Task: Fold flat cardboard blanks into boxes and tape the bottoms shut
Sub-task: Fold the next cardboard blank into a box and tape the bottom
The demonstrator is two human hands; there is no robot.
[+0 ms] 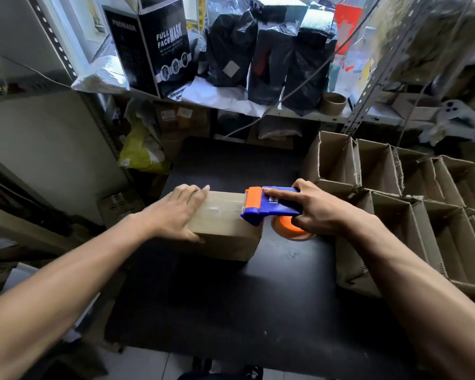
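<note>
Cardboard box (pixel 225 237), mid black table (pixel 231 311): left hand (pixel 176 212) flat on top. Right hand (pixel 313 207) grips blue-orange tape dispenser (pixel 269 205) at box's right edge. Open boxes (pixel 395 187) crowd right; near tabletop bare.

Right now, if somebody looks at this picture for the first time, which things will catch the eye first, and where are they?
The blue and orange tape dispenser stands out most: the right hand holds it in a firm grip at the right end of the cardboard box, in the middle of the black table. The left hand presses flat on the box top. At the right, open finished boxes stand in rows.
</note>
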